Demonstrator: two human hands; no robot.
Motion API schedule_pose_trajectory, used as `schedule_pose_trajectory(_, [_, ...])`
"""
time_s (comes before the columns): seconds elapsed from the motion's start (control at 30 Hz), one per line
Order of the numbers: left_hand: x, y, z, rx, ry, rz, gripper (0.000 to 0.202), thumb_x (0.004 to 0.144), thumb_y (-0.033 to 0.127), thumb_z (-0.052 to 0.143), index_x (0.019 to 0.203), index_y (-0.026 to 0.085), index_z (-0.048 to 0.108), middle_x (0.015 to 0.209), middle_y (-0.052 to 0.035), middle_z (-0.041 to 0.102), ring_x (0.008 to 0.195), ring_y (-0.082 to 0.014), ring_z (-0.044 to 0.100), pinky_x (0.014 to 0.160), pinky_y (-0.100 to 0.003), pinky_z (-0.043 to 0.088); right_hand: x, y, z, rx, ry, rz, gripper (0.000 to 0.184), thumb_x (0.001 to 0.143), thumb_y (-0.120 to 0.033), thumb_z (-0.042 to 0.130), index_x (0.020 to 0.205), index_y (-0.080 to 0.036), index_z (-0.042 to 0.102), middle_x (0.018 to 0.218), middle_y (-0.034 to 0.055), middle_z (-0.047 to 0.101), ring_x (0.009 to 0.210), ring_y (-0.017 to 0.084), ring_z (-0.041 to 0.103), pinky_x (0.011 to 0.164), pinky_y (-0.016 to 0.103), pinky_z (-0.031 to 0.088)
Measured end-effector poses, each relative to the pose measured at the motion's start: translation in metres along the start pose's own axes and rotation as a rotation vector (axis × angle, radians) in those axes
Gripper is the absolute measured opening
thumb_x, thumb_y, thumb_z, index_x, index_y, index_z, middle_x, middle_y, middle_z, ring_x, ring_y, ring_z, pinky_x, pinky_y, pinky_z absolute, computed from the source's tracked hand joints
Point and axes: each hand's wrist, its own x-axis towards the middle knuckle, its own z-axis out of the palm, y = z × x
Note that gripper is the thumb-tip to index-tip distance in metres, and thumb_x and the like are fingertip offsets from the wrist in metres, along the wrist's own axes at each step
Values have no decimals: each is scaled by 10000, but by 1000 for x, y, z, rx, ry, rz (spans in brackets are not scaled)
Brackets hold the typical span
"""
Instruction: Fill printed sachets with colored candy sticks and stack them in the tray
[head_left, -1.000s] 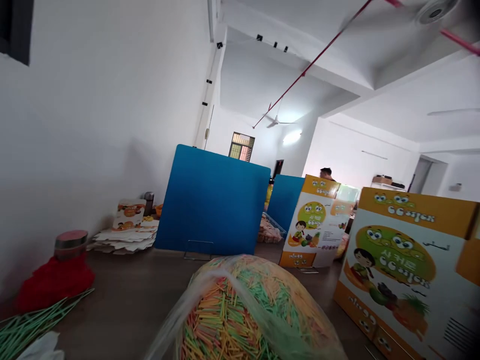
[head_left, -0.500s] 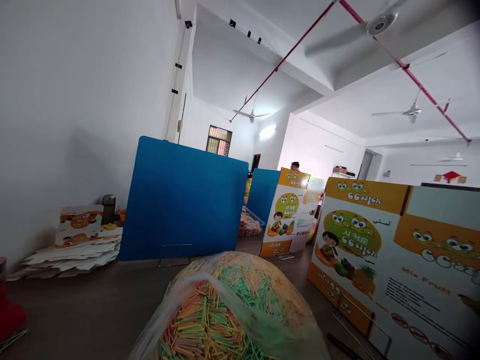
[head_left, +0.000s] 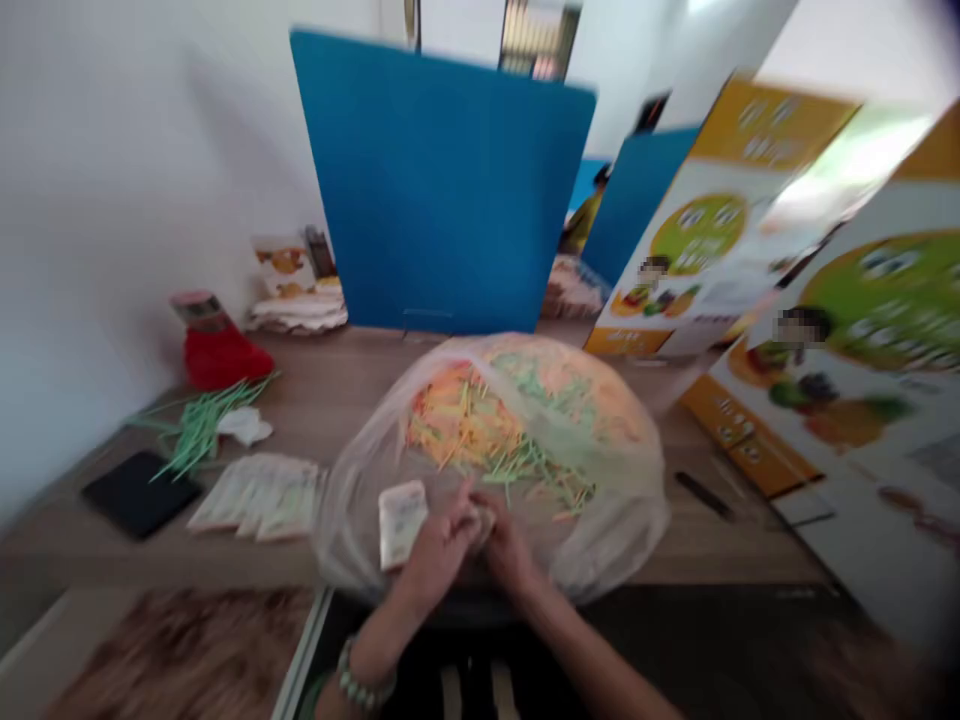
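A large clear plastic bag (head_left: 352, 510) lies on the table, open toward me, full of thin coloured sticks (head_left: 465, 415) in orange, yellow and green. At its near side my left hand (head_left: 441, 540) and my right hand (head_left: 508, 545) meet with fingers closed together. Something small and pale shows between them, too blurred to name. Around my left wrist is a beaded bracelet (head_left: 364, 685). Just left of that hand lies a small white packet (head_left: 401, 515) with faint print. Farther left, several similar flat packets (head_left: 259, 495) overlap in a row.
Green sticks (head_left: 202, 425) lie loose beside a black flat pad (head_left: 141, 492) and a red object (head_left: 221, 345). A blue panel (head_left: 450, 190) stands behind the bag. Printed cartons (head_left: 862, 300) stand at right, near a dark slim object (head_left: 703, 495). A person (head_left: 585, 215) is beyond.
My view has tipped down from the room to the table. Both hands, the white packets and the near part of the bag now show.
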Motion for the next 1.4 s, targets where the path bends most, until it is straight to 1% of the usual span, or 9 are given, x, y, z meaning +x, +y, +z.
schedule_pose_trajectory(0.1, [-8, -14, -18, -218, 264, -87, 426, 704, 405, 785, 1055, 171, 730, 1190, -120, 710, 1054, -286, 663, 845, -360, 562, -2, 29, 5, -1, 23, 39, 197, 912, -277, 448, 960, -202, 623, 864, 51, 642, 839, 211, 590, 819, 363, 485])
schedule_pose_trajectory(0.2, [-19, -20, -25, -406, 356, -188, 533, 651, 452, 838, 1061, 142, 698, 942, -83, 745, 780, -224, 690, 675, -322, 575, 1, 33, -2, -24, 20, 5, 221, 879, -267, 451, 1012, -203, 616, 899, 57, 654, 852, 217, 595, 813, 357, 477])
schedule_pose_trajectory(0.3, [-25, -22, -21, -496, 278, -252, 570, 662, 446, 844, 1108, 143, 659, 904, -70, 739, 753, -216, 692, 699, -337, 578, 2, 27, -9, -20, -20, -40, 311, 874, -259, 448, 1140, -203, 598, 1001, 73, 676, 932, 222, 612, 861, 367, 475])
schedule_pose_trajectory(0.43, [-27, -21, -14, -495, 152, -288, 528, 696, 416, 818, 1111, 152, 627, 901, -69, 736, 816, -236, 701, 775, -358, 562, -2, 26, -10, -90, -73, -79, 232, 904, -295, 410, 950, -222, 625, 858, 60, 669, 831, 223, 619, 782, 355, 484])
schedule_pose_trajectory(0.53, [-22, -21, -14, -436, 81, -315, 492, 681, 409, 819, 1056, 136, 654, 846, -61, 732, 786, -232, 692, 770, -355, 550, -6, 29, -11, -124, -73, -78, 247, 899, -292, 410, 1003, -221, 623, 822, 69, 662, 779, 230, 611, 765, 367, 485])
schedule_pose_trajectory(0.8, [-8, -25, -14, -326, 115, -282, 404, 618, 453, 834, 832, 129, 722, 722, -32, 692, 647, -164, 603, 654, -279, 490, -3, 11, -31, 29, -13, 86, 175, 921, -324, 431, 841, -227, 553, 822, 49, 687, 809, 214, 619, 765, 347, 456])
schedule_pose_trajectory(0.93, [-7, -23, -12, -217, 184, -273, 418, 594, 483, 835, 763, 123, 705, 628, -2, 618, 570, -131, 512, 568, -247, 407, 6, -6, -35, 336, -2, 160, 145, 916, -358, 508, 968, -227, 542, 770, 10, 688, 720, 185, 591, 738, 321, 451])
schedule_pose_trajectory(1.17, [-11, -14, -10, 147, 133, -29, 355, 835, 503, 611, 704, 176, 655, 680, -9, 592, 703, -173, 501, 662, -267, 391, 12, -38, -22, 590, 63, 83, 119, 944, -355, 521, 910, -241, 528, 797, 8, 670, 844, 199, 652, 862, 362, 477])
schedule_pose_trajectory(1.4, [-13, -20, -14, -243, 43, -241, 319, 714, 374, 717, 945, 154, 704, 823, -42, 708, 765, -218, 613, 741, -315, 486, 11, -39, -20, 591, 112, 68, 113, 952, -332, 520, 889, -239, 537, 827, 11, 692, 851, 196, 649, 890, 375, 463])
